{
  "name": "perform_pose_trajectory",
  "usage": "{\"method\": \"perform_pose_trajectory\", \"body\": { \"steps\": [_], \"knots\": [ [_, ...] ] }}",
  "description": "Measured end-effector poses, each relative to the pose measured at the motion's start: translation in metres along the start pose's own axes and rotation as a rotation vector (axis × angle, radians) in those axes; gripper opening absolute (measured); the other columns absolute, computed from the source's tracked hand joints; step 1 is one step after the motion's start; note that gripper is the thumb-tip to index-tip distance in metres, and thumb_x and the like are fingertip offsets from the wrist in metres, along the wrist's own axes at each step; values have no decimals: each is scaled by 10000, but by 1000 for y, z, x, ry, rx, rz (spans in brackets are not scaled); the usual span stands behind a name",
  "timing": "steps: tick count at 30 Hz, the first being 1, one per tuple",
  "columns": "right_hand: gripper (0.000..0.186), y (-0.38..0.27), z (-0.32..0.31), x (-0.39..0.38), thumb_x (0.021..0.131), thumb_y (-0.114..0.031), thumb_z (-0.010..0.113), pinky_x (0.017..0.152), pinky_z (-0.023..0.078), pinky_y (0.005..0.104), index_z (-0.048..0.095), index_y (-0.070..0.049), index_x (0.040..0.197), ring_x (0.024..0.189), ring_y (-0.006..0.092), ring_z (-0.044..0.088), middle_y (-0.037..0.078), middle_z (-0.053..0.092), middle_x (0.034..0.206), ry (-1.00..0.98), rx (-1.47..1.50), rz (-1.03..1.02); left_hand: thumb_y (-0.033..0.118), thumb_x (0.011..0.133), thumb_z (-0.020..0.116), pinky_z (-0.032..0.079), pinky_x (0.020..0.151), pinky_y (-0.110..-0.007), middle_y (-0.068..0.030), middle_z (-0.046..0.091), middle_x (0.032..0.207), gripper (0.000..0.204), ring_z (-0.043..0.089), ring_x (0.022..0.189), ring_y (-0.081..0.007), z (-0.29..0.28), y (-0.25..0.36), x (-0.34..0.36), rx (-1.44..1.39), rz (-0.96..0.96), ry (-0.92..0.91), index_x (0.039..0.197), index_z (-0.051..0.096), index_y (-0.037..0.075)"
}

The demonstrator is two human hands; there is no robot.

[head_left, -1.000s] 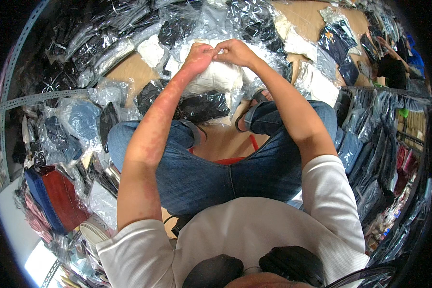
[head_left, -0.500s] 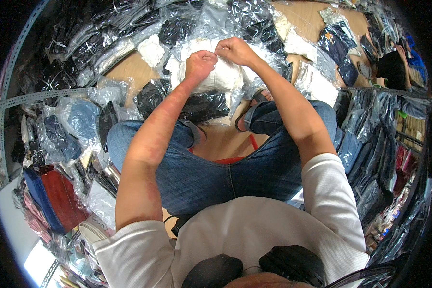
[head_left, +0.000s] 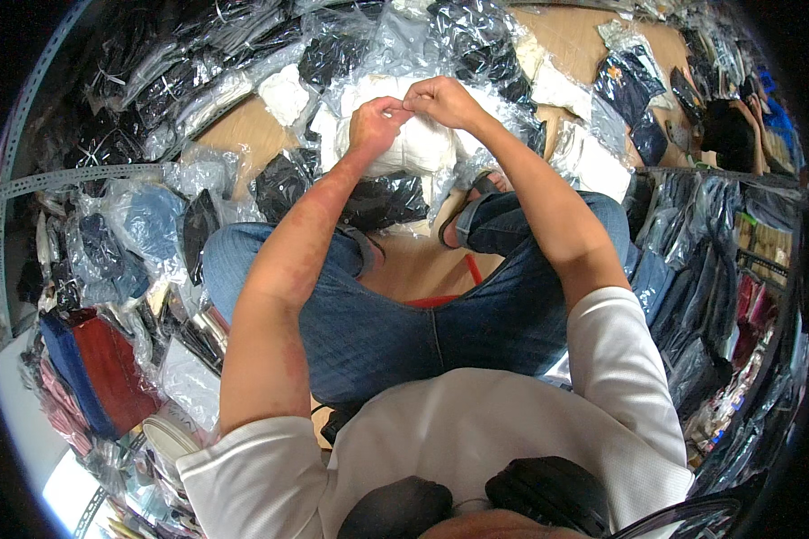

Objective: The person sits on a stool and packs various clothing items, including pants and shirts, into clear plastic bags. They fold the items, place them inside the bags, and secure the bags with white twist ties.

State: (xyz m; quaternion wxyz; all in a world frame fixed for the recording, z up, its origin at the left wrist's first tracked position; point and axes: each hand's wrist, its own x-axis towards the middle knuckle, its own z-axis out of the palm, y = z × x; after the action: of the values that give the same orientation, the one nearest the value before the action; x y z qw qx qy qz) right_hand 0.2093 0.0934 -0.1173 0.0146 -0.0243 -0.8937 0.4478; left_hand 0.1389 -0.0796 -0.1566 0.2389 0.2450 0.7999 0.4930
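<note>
Over a stack of white folded cloth, my two hands meet with their fingertips pinched together. My left hand is closed, thumb and forefinger touching the fingers of the other hand. Beside it my right hand is closed in a pinch as well. Whatever lies between the fingertips is too small to make out. The white cloth rests on dark plastic-wrapped packs, in front of my feet.
Plastic-wrapped dark garments lie piled along the far side. White cloth pieces and a white pack flank the stack. Metal shelf rails run at the left. Folded wrapped clothes crowd the right. At far right, another person's arm shows.
My left hand has shifted slightly and its fingers have opened out a little, while the pinched fingertips stay together. The cloth stack has not visibly moved.
</note>
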Motion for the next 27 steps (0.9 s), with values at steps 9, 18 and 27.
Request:
{"method": "perform_pose_trajectory", "body": {
  "steps": [9,18,27],
  "knots": [
    [190,1,-2,0,839,-258,638,716,516,389,736,-114,915,787,307,674,121,709,854,-76,-75,-78,218,839,750,494,568,-270,-23,695,831,255,615,586,-87,-4,0,0,-1,89,-70,1023,699,49],
    [188,1,-5,-3,842,-273,648,668,495,390,716,-109,902,725,286,650,126,691,796,-52,-34,-64,223,836,742,511,574,-309,-66,677,810,211,663,579,-148,1,-7,4,171,236,4,929,717,35],
    [160,27,-24,-3,854,-214,662,636,480,313,666,-69,921,667,140,612,74,672,704,-200,-164,96,288,853,728,513,594,-320,-71,676,776,264,661,566,-160,1,-8,9,205,265,11,884,714,27]
  ]
}}
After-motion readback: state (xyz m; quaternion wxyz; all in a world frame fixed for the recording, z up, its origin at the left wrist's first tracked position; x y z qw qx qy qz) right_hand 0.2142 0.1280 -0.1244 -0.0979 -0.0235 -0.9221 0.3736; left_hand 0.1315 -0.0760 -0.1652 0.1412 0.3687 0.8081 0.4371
